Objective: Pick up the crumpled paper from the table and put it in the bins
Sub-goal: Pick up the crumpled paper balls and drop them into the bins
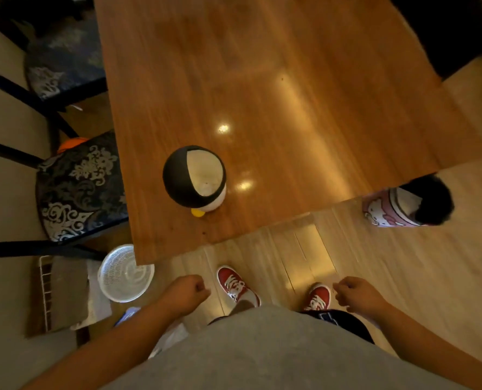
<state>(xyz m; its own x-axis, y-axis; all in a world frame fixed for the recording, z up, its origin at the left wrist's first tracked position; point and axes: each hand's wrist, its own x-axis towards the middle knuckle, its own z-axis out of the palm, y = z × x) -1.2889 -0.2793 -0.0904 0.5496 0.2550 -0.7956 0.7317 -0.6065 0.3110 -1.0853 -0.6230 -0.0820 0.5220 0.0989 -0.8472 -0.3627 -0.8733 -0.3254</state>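
Now | left hand (187,291) and right hand (355,294) loosely clenched, holding nothing visible | no crumpled paper seen on table (290,80) | risk: pink bin (389,212) far right, mistaking penguin-shaped container (194,177) for it

Penguin bin (194,177) alone on table (290,94)

Penguin-shaped bin (194,177) stands on wooden table (290,94) near its near-left corner, white paper inside its opening. Pink cartoon bin (389,211) on floor just beside table's near-right corner, black liner. White basket (124,273) on floor under near-left corner. Left hand (185,292) and right hand (356,294) loosely fisted, holding nothing, above red sneakers (235,284). Two patterned chairs (76,187) along left edge.
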